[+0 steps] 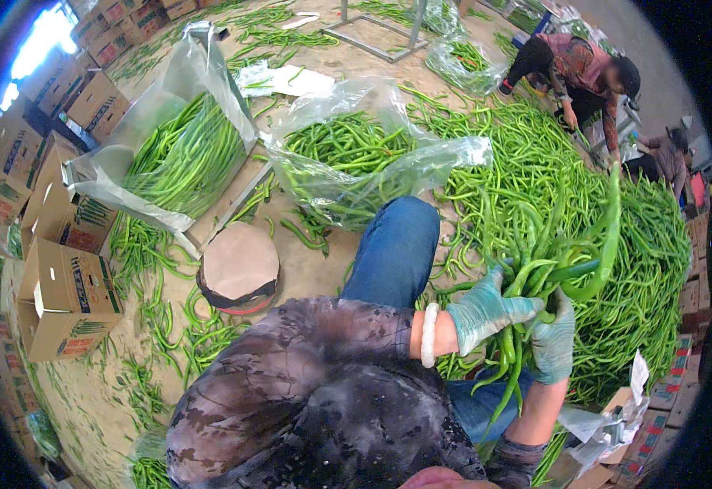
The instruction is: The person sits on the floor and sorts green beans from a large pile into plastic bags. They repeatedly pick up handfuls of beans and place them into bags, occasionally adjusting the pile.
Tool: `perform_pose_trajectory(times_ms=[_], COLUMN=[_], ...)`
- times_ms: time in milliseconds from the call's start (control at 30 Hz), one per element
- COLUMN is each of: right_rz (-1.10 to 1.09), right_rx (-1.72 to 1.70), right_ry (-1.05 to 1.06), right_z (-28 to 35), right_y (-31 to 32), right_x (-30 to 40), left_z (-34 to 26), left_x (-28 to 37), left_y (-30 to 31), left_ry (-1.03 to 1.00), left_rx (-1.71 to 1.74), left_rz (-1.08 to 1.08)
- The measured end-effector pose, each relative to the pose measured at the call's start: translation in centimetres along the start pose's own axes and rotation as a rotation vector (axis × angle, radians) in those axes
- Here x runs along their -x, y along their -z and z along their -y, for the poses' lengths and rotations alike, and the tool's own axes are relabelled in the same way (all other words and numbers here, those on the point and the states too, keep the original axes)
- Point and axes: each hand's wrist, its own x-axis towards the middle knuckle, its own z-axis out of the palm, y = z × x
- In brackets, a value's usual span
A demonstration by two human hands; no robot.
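A loose bunch of long green peppers [528, 278] is held between my two gloved hands, over the near edge of a pepper heap [637, 293]. My left hand [487, 310], with a white bracelet at the wrist, grips the bunch from the left, its thumb across the stems or tips. My right hand [554, 343] closes round the lower right side; its fingers are partly hidden by the peppers. Several peppers hang below the hands, and a larger one [606, 244] sticks out up and to the right. Both gloves are pale and stained green.
A clear plastic bag of peppers [350, 143] lies beyond my knee [396, 244]. Left of it stands a bag-lined metal frame [191, 156] full of peppers. A round padded stool [240, 263] and cardboard boxes [69, 299] are at left. Two other people [576, 79] crouch across the heap.
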Motion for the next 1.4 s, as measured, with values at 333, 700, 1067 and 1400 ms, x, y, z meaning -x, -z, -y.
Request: perform_pose_trajectory(times_ms=[333, 700, 1067, 1400], right_rz=[-0.008, 0.017, 0.379, 0.376], right_rx=[0.211, 0.097, 0.249, 0.433], right_ry=[0.621, 1.216, 0.738, 0.641], right_z=[16.6, 22.1, -3.3, -0.1], right_y=[-3.4, -20.7, -30.0, -41.6], right_x=[-11.1, -28.1, -34.8, -38.6], left_z=[-19.8, -33.7, -14.7, -22.5], left_x=[-3.6, -9.3, -15.0, -14.5], left_y=[0.2, 16.1, 32.3, 46.7], left_ry=[-0.569, -0.735, -0.282, -0.222], left_rx=[0.045, -0.374, -0.009, -1.138], left_rz=[0.276, 0.204, -0.258, -0.21])
